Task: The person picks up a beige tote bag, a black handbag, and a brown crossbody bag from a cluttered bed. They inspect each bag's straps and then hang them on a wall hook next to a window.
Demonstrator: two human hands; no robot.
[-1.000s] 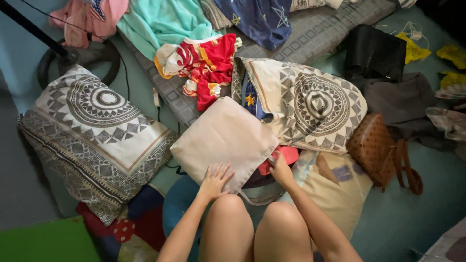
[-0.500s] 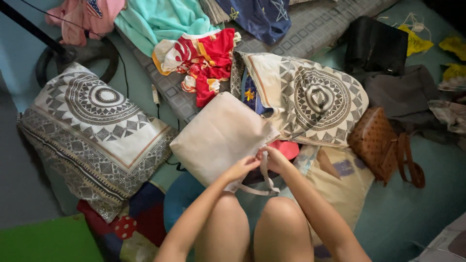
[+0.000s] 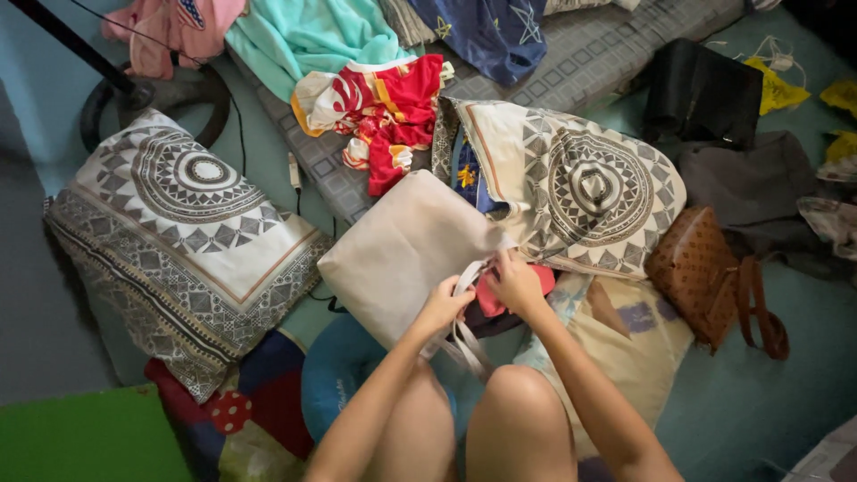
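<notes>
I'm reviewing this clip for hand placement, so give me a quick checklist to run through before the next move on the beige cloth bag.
1. Left hand grips the pale strap: ok.
2. Right hand at the beige cloth bag opening: ok.
3. Red cloth fully inside the bag: not ok, it shows.
4. Bag supported on the blue round cushion: ok.
5. Bag contents: cannot tell.

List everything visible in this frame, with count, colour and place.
beige tote bag: 1, beige, centre, its straps in both hands
patterned cushions: 2, cream and grey, left and centre right
brown handbag: 1, brown, right
red printed garment: 1, red and white, on the grey mattress
turquoise cloth: 1, top
black bag: 1, upper right
left hand: on a strap
right hand: at the bag's opening
</notes>
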